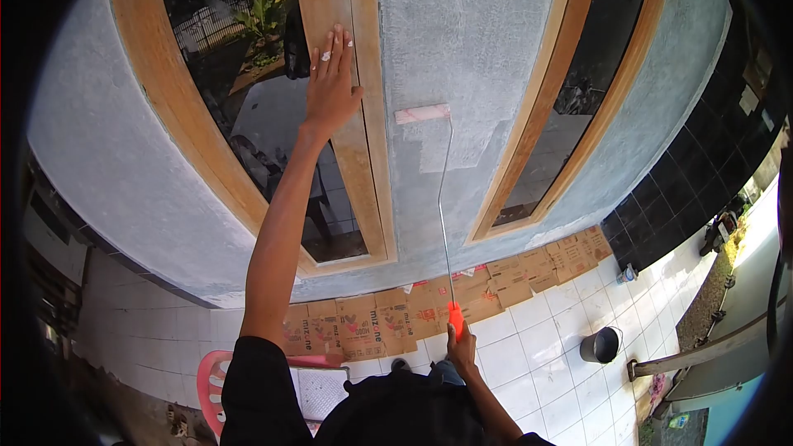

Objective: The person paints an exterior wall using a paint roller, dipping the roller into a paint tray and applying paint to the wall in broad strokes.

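My right hand point(462, 347) is wrapped round the orange handle of a paint roller point(446, 223). The roller's long wire frame runs up to a pale sleeve that lies against the grey wall point(471, 25) between two wood-framed windows. Around and above the sleeve the wall has a lighter, whitish coat, with a stepped lower edge over the darker grey. My left hand point(332, 83) lies flat on the wooden frame point(363, 157) of the left window, fingers stretched upward. White paint spots show on its fingers.
Flattened cardboard point(355, 326) covers the white tile floor along the wall's foot. A pink plastic chair point(213, 388) stands at lower left, beside a white textured tray point(320, 392). To the right are a dark bucket point(600, 346), a small can point(628, 273) and a wooden beam point(702, 351).
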The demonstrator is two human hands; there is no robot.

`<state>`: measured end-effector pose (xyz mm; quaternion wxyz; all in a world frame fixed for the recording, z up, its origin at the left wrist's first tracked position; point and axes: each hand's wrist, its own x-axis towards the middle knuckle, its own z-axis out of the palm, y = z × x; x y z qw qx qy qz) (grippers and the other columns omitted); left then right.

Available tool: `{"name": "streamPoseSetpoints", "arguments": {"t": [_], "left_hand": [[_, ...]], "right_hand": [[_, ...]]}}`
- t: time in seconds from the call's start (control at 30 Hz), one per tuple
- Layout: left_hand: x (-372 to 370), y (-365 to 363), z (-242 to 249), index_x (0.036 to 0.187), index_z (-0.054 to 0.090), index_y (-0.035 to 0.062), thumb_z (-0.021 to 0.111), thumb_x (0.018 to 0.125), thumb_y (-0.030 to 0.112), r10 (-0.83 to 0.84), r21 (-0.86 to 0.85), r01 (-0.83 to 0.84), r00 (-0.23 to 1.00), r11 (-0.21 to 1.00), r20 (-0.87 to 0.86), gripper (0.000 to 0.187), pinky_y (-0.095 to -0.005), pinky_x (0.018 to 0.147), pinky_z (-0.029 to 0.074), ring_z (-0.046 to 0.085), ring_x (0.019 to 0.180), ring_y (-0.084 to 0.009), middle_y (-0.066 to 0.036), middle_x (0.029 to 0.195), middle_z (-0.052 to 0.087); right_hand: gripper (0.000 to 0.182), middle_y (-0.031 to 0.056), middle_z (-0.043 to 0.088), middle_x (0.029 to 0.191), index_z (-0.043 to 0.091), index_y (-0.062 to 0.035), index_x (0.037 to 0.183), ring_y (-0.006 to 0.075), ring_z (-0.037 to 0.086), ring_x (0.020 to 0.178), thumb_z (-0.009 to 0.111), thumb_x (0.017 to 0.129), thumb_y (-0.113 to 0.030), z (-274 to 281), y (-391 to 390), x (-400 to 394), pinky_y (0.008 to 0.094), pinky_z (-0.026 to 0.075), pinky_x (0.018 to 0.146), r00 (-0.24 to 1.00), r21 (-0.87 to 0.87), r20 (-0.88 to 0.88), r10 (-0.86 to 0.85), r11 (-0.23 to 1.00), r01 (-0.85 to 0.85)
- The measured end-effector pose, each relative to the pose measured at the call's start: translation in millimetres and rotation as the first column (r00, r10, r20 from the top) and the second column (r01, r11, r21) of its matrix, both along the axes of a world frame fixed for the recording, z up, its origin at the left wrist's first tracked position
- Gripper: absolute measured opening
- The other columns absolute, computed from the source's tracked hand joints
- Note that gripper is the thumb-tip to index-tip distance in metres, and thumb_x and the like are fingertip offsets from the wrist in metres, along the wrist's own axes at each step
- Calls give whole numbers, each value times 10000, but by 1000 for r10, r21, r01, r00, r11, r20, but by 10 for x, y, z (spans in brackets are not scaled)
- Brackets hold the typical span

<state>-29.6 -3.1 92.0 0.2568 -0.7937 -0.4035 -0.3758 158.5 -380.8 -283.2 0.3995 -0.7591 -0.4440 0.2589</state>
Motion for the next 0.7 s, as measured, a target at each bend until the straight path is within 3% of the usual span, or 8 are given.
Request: {"name": "streamPoseSetpoints", "arguments": {"t": [0.07,0.13,0.2,0.27,0.4,0.5,0.6,0.7], "left_hand": [[3,-3,-13,1453,131,57,674,748,172,42,-6,-42,999,999,-15,897,-424,1153,113,65,1411,-233,-97,1523,87],[-2,18,-14,1456,118,64,666,768,186,56,-1,-56,998,998,-42,888,-423,1154,109,59,1412,-231,-95,1524,77],[-24,54,-35,1459,104,71,658,788,200,71,0,-72,995,997,-67,879,-423,1154,106,53,1412,-230,-93,1526,66],[-46,96,-52,1462,90,83,638,821,229,62,41,-59,995,997,-77,855,-425,1156,103,45,1412,-232,-93,1526,55],[-51,97,-60,1464,85,89,629,831,245,44,39,-40,995,998,-88,849,-427,1156,104,41,1412,-238,-96,1525,57],[-53,113,-84,1465,90,89,635,825,247,55,39,-52,994,998,-89,855,-431,1155,106,44,1411,-247,-95,1525,60],[-64,108,-159,1463,98,82,645,819,250,58,52,-53,993,997,-103,862,-434,1152,110,50,1411,-253,-101,1525,63],[-59,104,-223,1462,99,71,652,815,261,50,67,-43,992,997,-112,872,-436,1147,115,56,1410,-262,-113,1523,69]], "right_hand": [[367,276,587,666,526,36,1036,456,585,617,544,898,-303,29,43,-58,500,434,507,1000,21,-1,-6,1000,6],[345,264,587,652,526,27,1043,448,587,615,552,897,-284,57,293,-87,486,436,502,1000,215,-6,-26,976,26],[286,246,587,640,529,11,1001,433,591,606,552,901,-256,547,603,-125,461,438,493,999,313,-5,-40,949,39],[253,234,586,633,522,2,948,419,593,598,547,907,-246,1070,846,-128,444,432,485,998,325,-62,4,945,17],[250,228,590,640,510,0,922,418,592,595,546,910,-248,1360,985,-95,442,432,486,1000,303,-23,2,953,5],[256,229,590,642,514,-8,948,425,586,597,547,908,-259,1232,802,-102,457,430,487,997,320,-68,32,947,-9],[270,242,587,642,523,-17,962,434,581,597,549,903,-280,646,418,-120,474,433,491,998,304,59,-25,953,6],[296,258,584,644,530,-23,978,443,580,600,556,896,-306,307,-37,-104,501,435,502,999,151,1,-40,988,39]]}}
